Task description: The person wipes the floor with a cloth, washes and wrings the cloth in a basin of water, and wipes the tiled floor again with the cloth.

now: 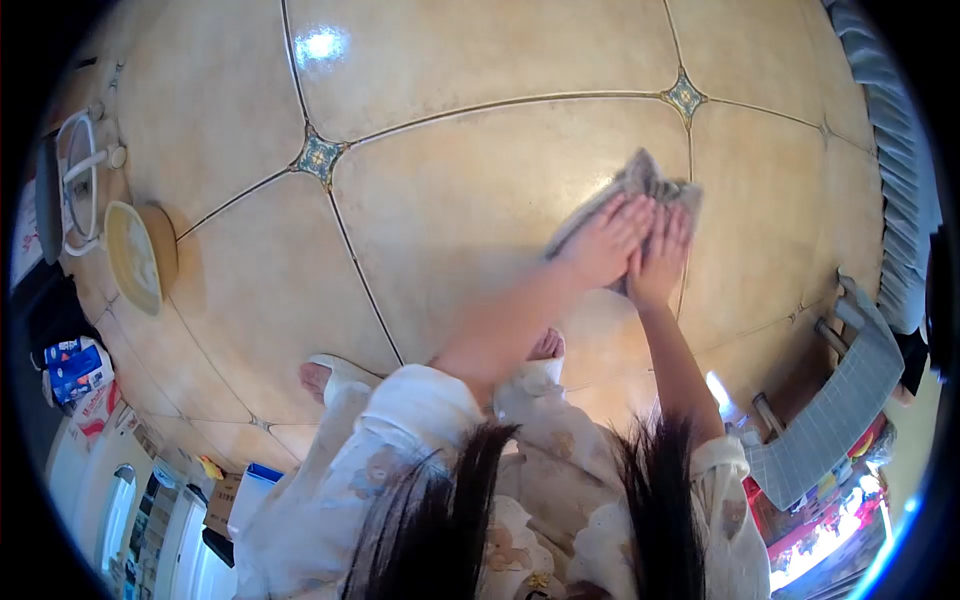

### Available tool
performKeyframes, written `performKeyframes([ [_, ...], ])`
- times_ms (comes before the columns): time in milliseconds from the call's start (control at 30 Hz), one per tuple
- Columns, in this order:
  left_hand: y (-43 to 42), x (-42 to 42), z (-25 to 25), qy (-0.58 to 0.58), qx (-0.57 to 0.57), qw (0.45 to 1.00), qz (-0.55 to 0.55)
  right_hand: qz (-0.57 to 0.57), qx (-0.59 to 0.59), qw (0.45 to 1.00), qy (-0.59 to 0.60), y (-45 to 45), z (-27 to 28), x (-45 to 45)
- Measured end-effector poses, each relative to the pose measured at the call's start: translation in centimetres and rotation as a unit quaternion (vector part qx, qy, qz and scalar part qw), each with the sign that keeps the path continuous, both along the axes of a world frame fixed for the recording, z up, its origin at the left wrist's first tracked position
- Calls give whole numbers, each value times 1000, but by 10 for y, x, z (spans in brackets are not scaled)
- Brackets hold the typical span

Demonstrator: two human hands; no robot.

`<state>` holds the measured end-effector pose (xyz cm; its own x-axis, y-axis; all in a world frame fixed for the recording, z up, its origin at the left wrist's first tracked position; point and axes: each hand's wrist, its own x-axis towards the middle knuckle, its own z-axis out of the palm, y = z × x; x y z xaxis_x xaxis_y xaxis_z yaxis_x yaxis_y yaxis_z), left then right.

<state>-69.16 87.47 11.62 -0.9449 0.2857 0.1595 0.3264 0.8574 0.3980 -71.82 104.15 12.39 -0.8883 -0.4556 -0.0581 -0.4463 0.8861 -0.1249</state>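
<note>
A: R side of my remote feed?
B: I see a grey grid-patterned stool (838, 415) nr a pleated blue-grey curtain (888, 150).
A: And L?
B: I've blue-and-white packs (76, 372) far L, a cardboard box (221, 503) lower L.

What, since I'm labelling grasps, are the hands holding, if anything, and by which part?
The left hand and right hand lie over the middle of a crumpled grey-brown cloth on the beige tiled floor; whether they grip it cannot be told.
</note>
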Motion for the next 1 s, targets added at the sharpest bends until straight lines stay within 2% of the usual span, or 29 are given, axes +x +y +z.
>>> performKeyframes([
  [67,18,-3,-4,27,5,1000,9,-60,72,995,45,15,-3,7],
  [200,6,-19,-12,49,70,996,4,-128,54,989,49,5,-11,3],
  [300,-34,-44,-10,29,82,996,10,-175,62,981,53,-32,-14,-21],
  [400,-95,-78,-14,37,76,996,37,-152,71,984,65,-91,-22,-63],
  [533,-214,-113,-18,39,44,991,122,-53,60,993,91,-215,-21,-128],
  [667,-356,-91,-9,54,15,968,245,85,43,992,84,-378,-12,-151],
  [767,-449,-35,-6,87,-30,941,326,178,-18,981,78,-493,-10,-119],
  [867,-512,42,-11,34,-77,911,404,264,-31,964,0,-573,-6,-60],
  [1000,-505,133,-12,-31,-96,861,498,384,-36,921,-49,-599,-8,13],
])
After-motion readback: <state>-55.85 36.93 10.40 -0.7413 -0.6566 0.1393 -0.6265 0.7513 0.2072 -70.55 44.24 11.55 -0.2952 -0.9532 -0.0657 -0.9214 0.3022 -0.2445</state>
